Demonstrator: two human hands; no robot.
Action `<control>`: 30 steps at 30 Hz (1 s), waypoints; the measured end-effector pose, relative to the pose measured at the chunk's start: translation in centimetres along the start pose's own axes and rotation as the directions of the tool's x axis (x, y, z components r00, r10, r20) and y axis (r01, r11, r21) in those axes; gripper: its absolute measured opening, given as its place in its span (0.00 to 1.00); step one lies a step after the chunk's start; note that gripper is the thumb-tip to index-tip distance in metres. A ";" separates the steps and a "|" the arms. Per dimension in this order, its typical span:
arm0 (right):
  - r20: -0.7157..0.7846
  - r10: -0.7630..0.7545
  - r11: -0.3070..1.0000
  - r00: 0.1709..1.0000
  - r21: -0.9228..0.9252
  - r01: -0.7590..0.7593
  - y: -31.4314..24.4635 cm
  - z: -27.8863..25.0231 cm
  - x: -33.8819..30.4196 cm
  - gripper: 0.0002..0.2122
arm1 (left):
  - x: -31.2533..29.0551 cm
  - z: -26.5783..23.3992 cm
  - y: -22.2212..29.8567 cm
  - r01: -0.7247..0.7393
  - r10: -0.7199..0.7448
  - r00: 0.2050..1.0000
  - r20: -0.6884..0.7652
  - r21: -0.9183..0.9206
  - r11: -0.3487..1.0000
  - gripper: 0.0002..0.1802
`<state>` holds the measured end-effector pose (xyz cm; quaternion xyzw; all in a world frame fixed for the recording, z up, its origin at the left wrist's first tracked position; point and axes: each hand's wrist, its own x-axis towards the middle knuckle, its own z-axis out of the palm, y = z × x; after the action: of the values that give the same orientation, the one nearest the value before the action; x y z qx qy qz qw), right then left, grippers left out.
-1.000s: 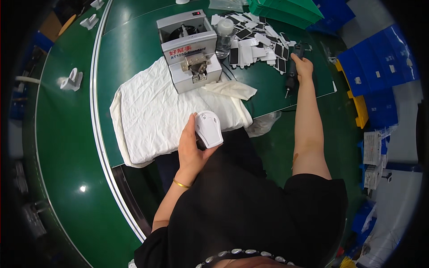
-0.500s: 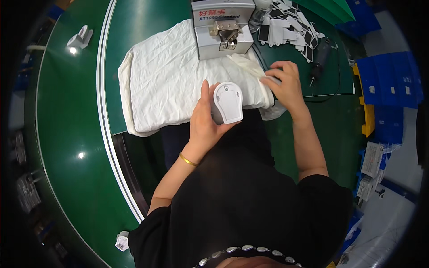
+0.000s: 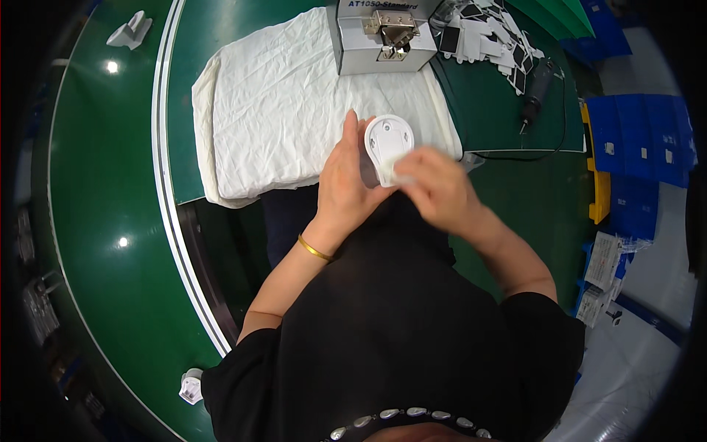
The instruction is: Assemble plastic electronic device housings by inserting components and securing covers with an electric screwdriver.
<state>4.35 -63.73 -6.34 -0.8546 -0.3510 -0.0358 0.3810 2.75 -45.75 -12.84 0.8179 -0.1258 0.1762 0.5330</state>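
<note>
My left hand (image 3: 342, 180) is wrapped round a white plastic housing (image 3: 390, 132), rounded at the top and narrower below, with its recessed face and small screw holes turned up. My right hand (image 3: 442, 188), somewhat blurred, pinches a whitish cloth (image 3: 395, 168) against the lower right edge of that housing. The cloth's full shape is hidden by the fingers and motion. Both hands are above the near edge of a white cloth-covered pad (image 3: 272, 110) on the green table.
A grey-white boxy machine (image 3: 387, 55) with a metal head stands behind the pad. To its right lie many white and black flat pieces (image 3: 486, 44) and a dark electric screwdriver (image 3: 537, 92) with a cord. More white housings (image 3: 130, 31) sit on the green conveyor (image 3: 96, 184) at left. Blue bins (image 3: 641, 140) stand at right.
My right hand has moved left from the pad's right edge to the housing, bringing the whitish cloth that lay by the machine. My left hand keeps its hold. The view has shifted slightly.
</note>
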 end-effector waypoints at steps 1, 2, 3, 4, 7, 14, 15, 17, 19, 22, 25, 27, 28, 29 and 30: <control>0.045 -0.025 1.000 0.999 0.012 0.024 -0.2 0.1 -0.3 0.10 | 0.0 -0.1 -0.2 -0.011 0.010 1.000 0.015 0.009 1.000 0.65; 0.048 0.038 0.996 0.998 0.078 -0.041 0.1 -0.3 -0.5 0.09 | 0.2 0.0 -0.4 -0.010 0.010 1.000 0.013 0.009 1.000 0.65; 0.053 0.043 0.996 0.998 0.074 -0.047 0.8 -0.9 -0.3 0.09 | 0.4 0.2 0.0 0.010 -0.010 1.000 0.022 -0.021 1.000 0.64; -0.035 0.042 0.999 0.998 -0.002 -0.043 1.9 -1.4 0.7 0.08 | 0.4 0.0 0.4 0.033 -0.032 0.999 0.033 -0.041 0.999 0.64; -0.224 0.340 0.940 0.913 0.042 -0.339 5.7 -2.8 2.4 0.07 | 0.3 -0.7 0.4 0.046 -0.046 0.998 0.052 0.000 0.999 0.64; 0.012 0.258 0.947 0.966 0.197 -0.255 0.9 -2.5 -0.1 0.09 | -0.2 -0.6 0.6 0.076 -0.076 0.997 0.032 -0.006 0.997 0.65; 0.178 0.019 0.999 0.984 0.040 -0.026 0.4 -2.1 0.0 0.10 | -0.2 -0.6 0.5 0.069 -0.069 0.997 0.037 0.002 0.998 0.65; 0.118 0.076 0.993 0.990 0.086 -0.086 0.9 -1.6 0.1 0.11 | -0.3 -0.4 0.3 0.066 -0.067 0.997 0.047 0.009 0.998 0.65; -0.046 0.087 0.996 0.995 -0.004 -0.087 2.6 -2.0 2.0 0.09 | -0.1 -0.5 0.6 0.075 -0.072 0.995 0.069 -0.030 0.997 0.65; -0.138 0.146 0.986 0.980 -0.057 -0.155 4.9 -2.7 5.0 0.08 | 0.3 -0.7 0.5 0.075 -0.075 0.994 0.082 0.004 0.997 0.65; -0.060 0.107 0.994 0.993 0.020 -0.105 4.8 -2.6 7.0 0.07 | 1.0 -0.1 0.3 0.108 -0.108 0.989 0.100 0.006 0.994 0.65; 0.124 0.035 0.994 0.992 0.102 -0.048 3.5 -1.2 8.1 0.07 | 1.1 -0.2 0.2 0.109 -0.111 0.990 0.087 0.031 0.994 0.65; 0.163 0.020 0.995 0.986 0.094 -0.035 3.4 -1.5 8.7 0.08 | 1.1 -0.5 0.2 0.109 -0.113 0.991 0.073 0.054 0.993 0.65; 0.159 0.003 0.995 0.987 0.101 -0.019 3.7 -2.1 9.0 0.08 | 1.1 -0.7 0.0 0.104 -0.109 0.992 0.062 0.068 0.992 0.65; 0.180 0.041 0.998 0.983 0.038 -0.049 4.2 -2.6 9.1 0.08 | 0.6 -1.4 0.1 0.093 -0.095 0.995 0.039 0.047 0.995 0.64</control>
<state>14.39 -62.24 -4.13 -0.8538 -0.3653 0.0572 0.3666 3.06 -44.48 -12.02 0.8383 -0.0940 0.1368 0.5194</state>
